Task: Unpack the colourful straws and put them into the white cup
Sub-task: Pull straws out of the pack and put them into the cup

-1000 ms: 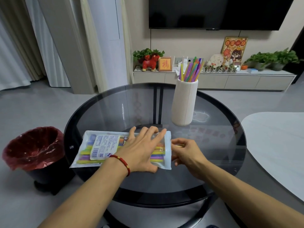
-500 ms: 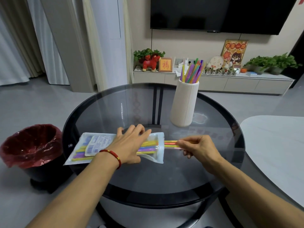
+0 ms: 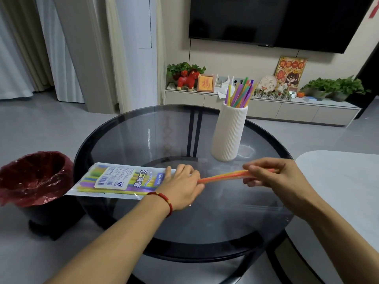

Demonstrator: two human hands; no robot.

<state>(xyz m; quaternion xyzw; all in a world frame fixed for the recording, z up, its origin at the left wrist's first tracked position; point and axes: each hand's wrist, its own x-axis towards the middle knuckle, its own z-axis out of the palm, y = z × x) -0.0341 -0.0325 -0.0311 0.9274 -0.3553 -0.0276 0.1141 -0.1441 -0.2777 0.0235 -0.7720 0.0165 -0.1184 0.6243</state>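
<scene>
Right hand (image 3: 274,177) pinches a small bunch of straws (image 3: 222,176), half drawn from the straw packet (image 3: 121,180). Left hand (image 3: 181,187) flat, pressing packet's open end to glass table (image 3: 205,222). White cup (image 3: 229,132) upright behind, already holding straws.

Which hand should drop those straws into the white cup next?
The right hand: its fingers already pinch the straws drawn from the packet, and the white cup stands just beyond it. The left hand is pressing the packet flat.
</scene>
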